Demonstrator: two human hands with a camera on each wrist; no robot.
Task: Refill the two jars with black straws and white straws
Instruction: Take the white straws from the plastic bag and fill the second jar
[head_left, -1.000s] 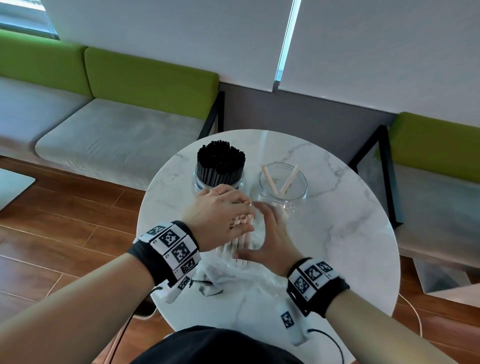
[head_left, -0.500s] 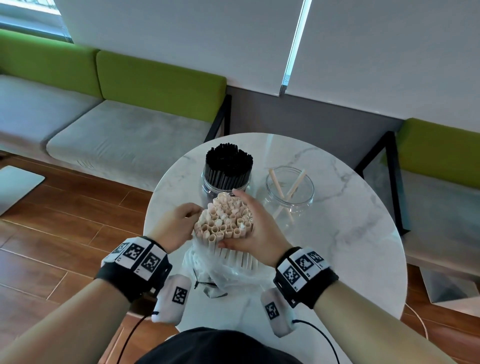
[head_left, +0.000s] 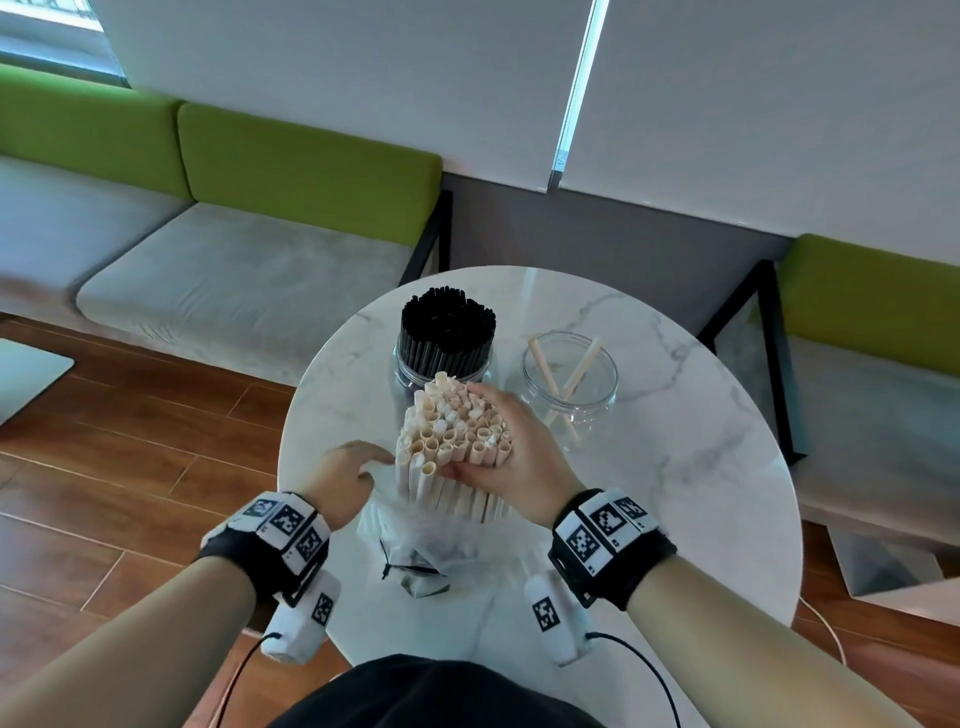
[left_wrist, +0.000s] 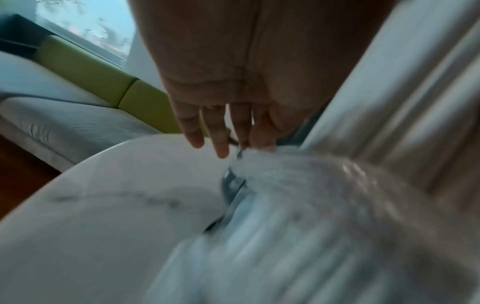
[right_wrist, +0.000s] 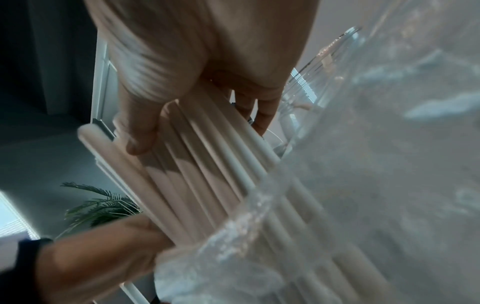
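white bundle upright, jar just right of it

the left hand (head_left: 345, 475) pinches the plastic bag (head_left: 415, 540) at the bundle's base. the right hand (head_left: 511, 457) is wrapped round the white straws (head_left: 452, 431), long axis near vertical. the nearly empty jar (head_left: 570, 379) stands just beyond and right of them, nearest the right hand; the black straws (head_left: 447, 332) already fill theirs.

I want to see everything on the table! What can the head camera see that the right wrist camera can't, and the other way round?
Only the head view shows the jar packed with black straws, the two wristbands, the left hand at the plastic bag and the green benches.

Only the right wrist view shows the right hand's thumb pressed on the bundle, the straws' long sides close up, and a leafy plant.

Both show the right hand gripping the white straws, the plastic bag round their lower ends, and the nearly empty glass jar.
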